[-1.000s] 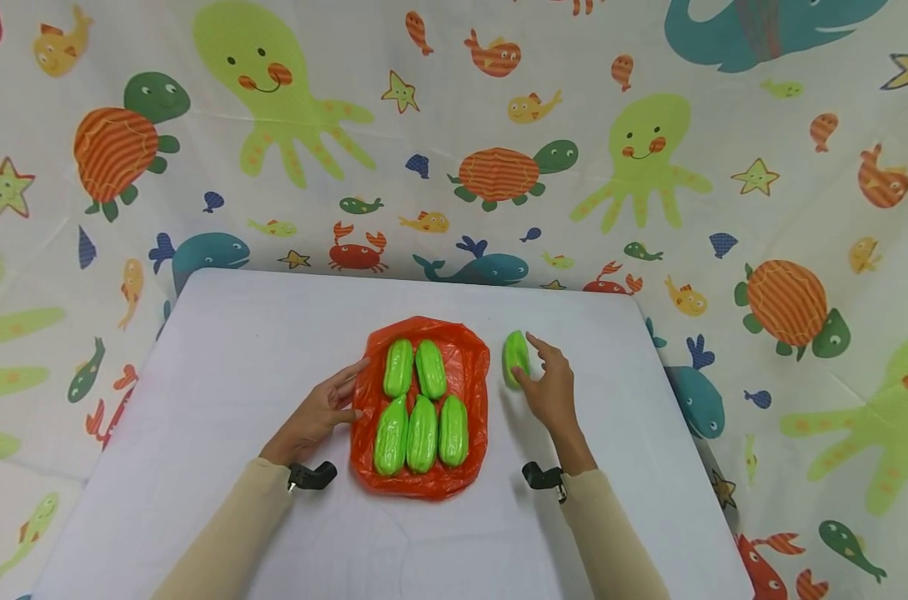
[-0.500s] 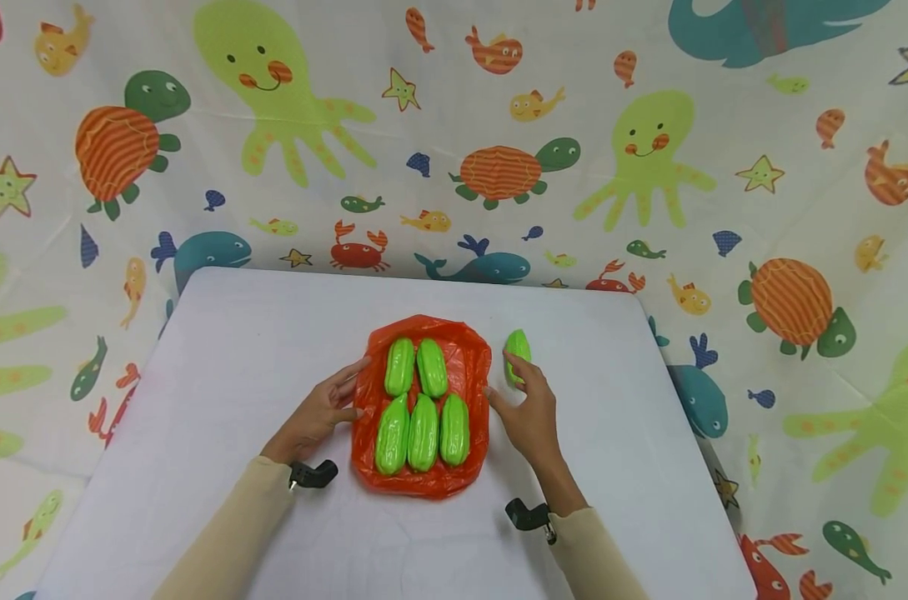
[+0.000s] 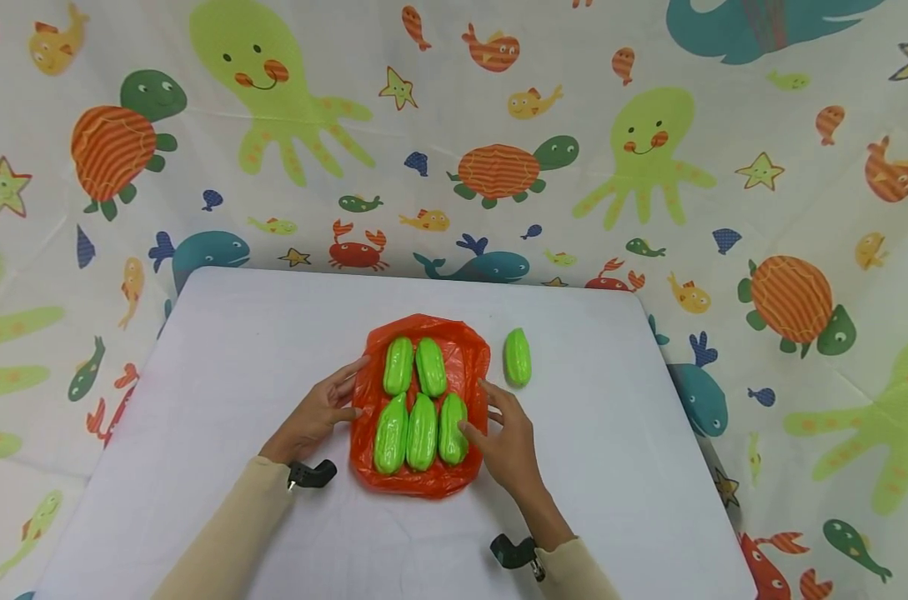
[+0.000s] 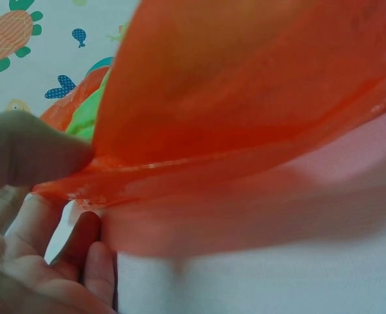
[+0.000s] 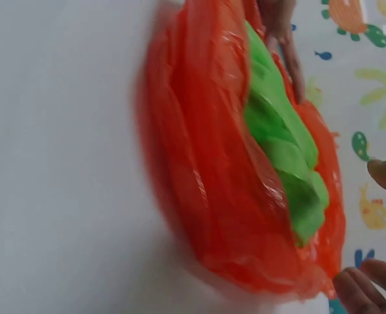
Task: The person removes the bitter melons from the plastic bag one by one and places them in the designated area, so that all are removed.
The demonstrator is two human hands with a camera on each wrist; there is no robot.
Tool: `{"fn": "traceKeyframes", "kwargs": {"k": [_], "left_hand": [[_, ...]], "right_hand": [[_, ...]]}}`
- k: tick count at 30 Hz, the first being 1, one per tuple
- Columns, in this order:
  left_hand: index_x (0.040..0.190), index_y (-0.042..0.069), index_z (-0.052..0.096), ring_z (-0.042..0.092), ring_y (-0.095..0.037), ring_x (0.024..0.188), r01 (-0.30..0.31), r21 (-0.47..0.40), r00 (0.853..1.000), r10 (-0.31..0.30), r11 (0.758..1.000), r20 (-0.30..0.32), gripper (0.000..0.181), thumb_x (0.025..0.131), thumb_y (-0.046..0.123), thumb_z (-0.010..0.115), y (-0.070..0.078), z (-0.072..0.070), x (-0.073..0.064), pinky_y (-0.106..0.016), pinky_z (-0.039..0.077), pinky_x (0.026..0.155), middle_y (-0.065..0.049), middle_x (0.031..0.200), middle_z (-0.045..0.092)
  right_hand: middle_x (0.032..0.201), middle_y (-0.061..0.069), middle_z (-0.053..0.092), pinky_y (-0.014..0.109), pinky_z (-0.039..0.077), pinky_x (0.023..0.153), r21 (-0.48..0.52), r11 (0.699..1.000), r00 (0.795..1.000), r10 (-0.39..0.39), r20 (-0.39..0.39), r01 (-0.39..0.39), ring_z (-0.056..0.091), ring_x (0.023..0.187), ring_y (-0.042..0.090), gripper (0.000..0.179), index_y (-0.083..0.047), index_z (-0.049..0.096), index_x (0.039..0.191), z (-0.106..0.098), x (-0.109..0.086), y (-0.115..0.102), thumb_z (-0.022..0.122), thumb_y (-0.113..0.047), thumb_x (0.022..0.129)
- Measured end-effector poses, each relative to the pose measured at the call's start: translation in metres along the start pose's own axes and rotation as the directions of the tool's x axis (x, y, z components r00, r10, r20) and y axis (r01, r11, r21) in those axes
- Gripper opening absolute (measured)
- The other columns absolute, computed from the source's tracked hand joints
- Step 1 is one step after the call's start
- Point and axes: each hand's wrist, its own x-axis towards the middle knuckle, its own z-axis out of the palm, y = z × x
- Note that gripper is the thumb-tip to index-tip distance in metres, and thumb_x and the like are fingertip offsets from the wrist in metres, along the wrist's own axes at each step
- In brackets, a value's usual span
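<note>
A red plastic bag [image 3: 464, 354] with a turned-down rim lies on the white table, several shiny green cucumber-shaped pieces [image 3: 422, 433] inside it in two rows. My left hand [image 3: 313, 418] holds the bag's left rim. In the left wrist view its thumb [image 4: 33, 150] lies over the red film and the fingers are beneath. My right hand [image 3: 509, 437] is at the bag's right rim, fingers spread and nothing held, its thumb near the rightmost lower green piece. In the right wrist view its fingertips [image 5: 363, 284] show beside the bag. Another green piece [image 3: 517, 358] lies outside, right of the bag.
The white-covered table [image 3: 273, 325] runs back to a curtain [image 3: 454, 108] printed with sea animals. Black wrist cameras [image 3: 313, 475] sit at both beige sleeves [image 3: 232, 533].
My right hand has left the loose green piece and moved left and toward me, to the bag's right rim. That piece stays beside the bag. My left hand keeps its place.
</note>
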Motion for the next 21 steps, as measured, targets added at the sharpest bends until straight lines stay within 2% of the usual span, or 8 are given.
{"fn": "traceKeyframes", "kwargs": {"k": [7, 12, 16, 21], "left_hand": [[0.171, 0.02, 0.026, 0.026, -0.039, 0.162, -0.008, 0.0, 1.0, 0.008, 1.0, -0.002, 0.095, 0.092, -0.011, 0.068, 0.0, 0.0, -0.001, -0.018, 0.053, 0.105, -0.011, 0.177, 0.026], [0.171, 0.02, 0.025, 0.026, -0.039, 0.161, -0.009, 0.0, 1.0, 0.009, 1.0, -0.001, 0.095, 0.092, -0.012, 0.067, -0.001, 0.0, -0.001, -0.019, 0.054, 0.105, -0.012, 0.176, 0.027], [0.171, 0.02, 0.025, 0.026, -0.039, 0.161, -0.011, 0.007, 1.0, 0.011, 1.0, 0.001, 0.095, 0.092, -0.011, 0.067, -0.001, 0.0, -0.001, -0.018, 0.053, 0.105, -0.012, 0.176, 0.027], [0.171, 0.02, 0.025, 0.026, -0.039, 0.161, -0.014, 0.005, 1.0, 0.014, 1.0, 0.001, 0.095, 0.092, -0.012, 0.067, -0.003, -0.001, 0.001, -0.018, 0.053, 0.105, -0.012, 0.176, 0.026]], "right_hand": [[0.147, 0.005, 0.06, 0.044, 0.061, 0.102, -0.017, 1.0, 0.999, 0.0, 0.052, 0.001, 0.067, 0.125, 0.025, 0.074, -0.021, 0.055, 0.154, 0.013, -0.014, 0.002, 0.088, -0.018, 0.088], [0.148, 0.005, 0.06, 0.039, 0.062, 0.1, -0.009, 1.0, 0.997, 0.002, 0.081, -0.002, 0.066, 0.128, 0.024, 0.075, -0.019, 0.055, 0.154, 0.02, -0.018, 0.004, 0.088, -0.018, 0.087], [0.148, 0.005, 0.059, 0.042, 0.061, 0.103, -0.037, 0.999, 0.994, 0.015, 0.105, -0.011, 0.062, 0.131, 0.023, 0.077, -0.02, 0.054, 0.156, 0.023, -0.02, 0.007, 0.089, -0.022, 0.087], [0.149, 0.007, 0.058, 0.049, 0.053, 0.114, -0.077, 0.997, 0.99, 0.022, 0.137, -0.011, 0.057, 0.139, 0.027, 0.08, -0.02, 0.051, 0.158, 0.025, -0.021, 0.011, 0.088, -0.026, 0.087]]}}
